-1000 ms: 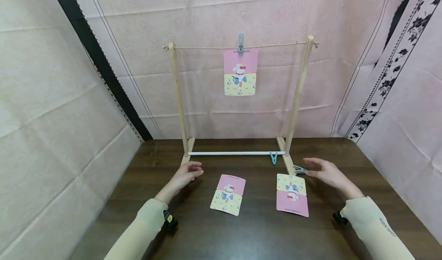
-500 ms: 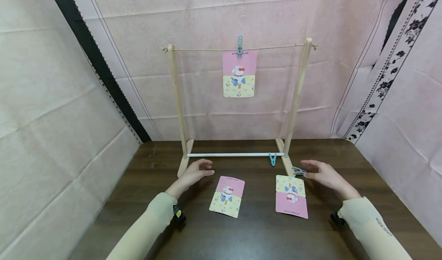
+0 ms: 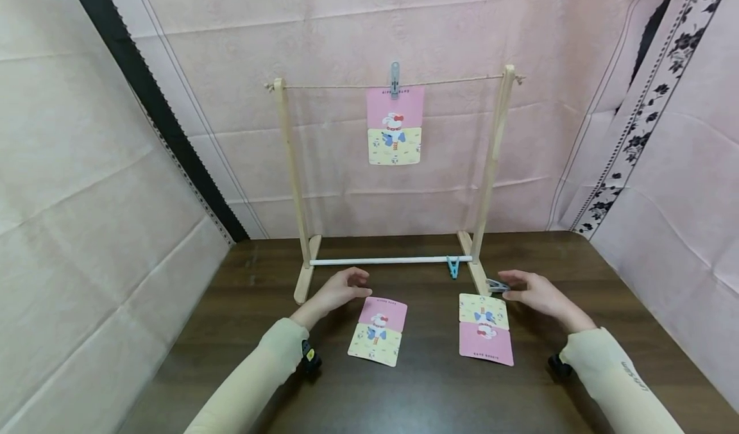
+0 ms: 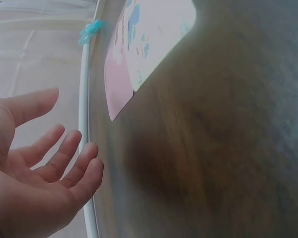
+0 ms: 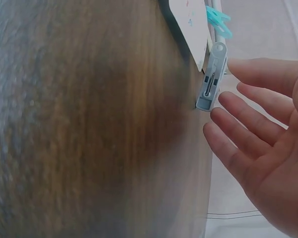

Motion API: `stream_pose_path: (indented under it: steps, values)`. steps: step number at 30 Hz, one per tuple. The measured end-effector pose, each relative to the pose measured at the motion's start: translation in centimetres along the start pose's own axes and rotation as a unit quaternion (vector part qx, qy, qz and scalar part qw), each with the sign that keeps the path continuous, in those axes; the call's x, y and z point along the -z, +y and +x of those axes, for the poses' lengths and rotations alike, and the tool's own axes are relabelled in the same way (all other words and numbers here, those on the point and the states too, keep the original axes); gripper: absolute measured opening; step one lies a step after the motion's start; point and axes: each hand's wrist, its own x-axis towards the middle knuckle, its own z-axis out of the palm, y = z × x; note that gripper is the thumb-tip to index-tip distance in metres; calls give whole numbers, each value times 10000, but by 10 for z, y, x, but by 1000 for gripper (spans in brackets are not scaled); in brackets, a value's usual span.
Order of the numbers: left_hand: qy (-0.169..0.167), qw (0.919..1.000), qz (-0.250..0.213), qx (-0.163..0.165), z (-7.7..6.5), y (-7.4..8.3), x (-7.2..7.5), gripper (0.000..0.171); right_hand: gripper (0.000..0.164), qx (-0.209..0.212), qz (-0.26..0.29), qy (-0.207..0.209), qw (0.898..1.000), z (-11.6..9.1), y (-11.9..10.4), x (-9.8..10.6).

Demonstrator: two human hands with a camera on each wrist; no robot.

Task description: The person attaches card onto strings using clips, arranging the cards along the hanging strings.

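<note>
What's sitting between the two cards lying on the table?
In the head view, just a bare stretch of tabletop lies between the left card and the right card.

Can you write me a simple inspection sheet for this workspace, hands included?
Surface: dark wood-grain tabletop.
Job's things: hanging card, clipped to the cord of the wooden rack; left card and right card on the tabletop; turquoise clip on the white bar; grey clip by the rack's right foot.
Clutter: nothing seen.
Hands: left hand near the left card, holding nothing; right hand beside the grey clip, contact unclear.
Cables: nothing seen.
Surroundings: pale cloth behind and on both sides.
</note>
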Motion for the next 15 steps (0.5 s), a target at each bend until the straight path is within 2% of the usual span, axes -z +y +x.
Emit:
stream_pose_path:
  steps: [5,15]
  values:
    - [-216,9995,207,-70,4,1,-6,47,51,63,32,-41,10000,-1,0,-1]
    - [-1026,9929,578,-152,10,13,-17,52,51,-1,89,-90,9999,0,4,-3]
